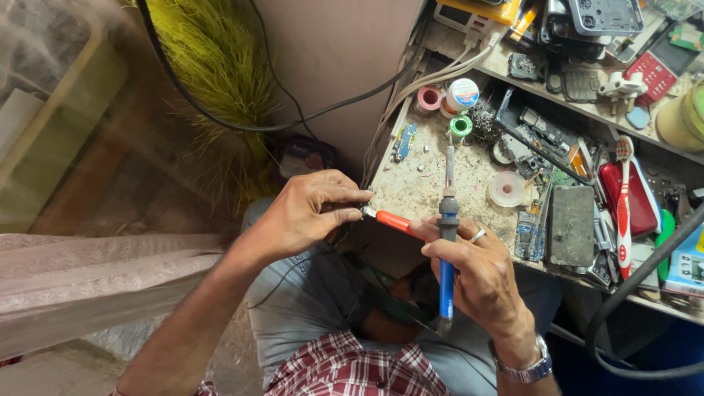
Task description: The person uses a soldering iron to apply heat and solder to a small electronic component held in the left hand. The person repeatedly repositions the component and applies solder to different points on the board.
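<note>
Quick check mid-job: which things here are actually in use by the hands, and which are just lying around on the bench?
In use:
left hand, pinching a small part at the bench edge
right hand
blue soldering iron, in the right hand
orange-handled tool, in the right hand, tip at the left fingers

Lying about:
solder spools
toothbrush
red case
phone
circuit boards
tape roll

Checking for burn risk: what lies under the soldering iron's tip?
The soldering iron, held in the right hand, points over the bare, stained worktop. Nothing shows directly beneath the tip; a green spool lies just beyond.
</note>
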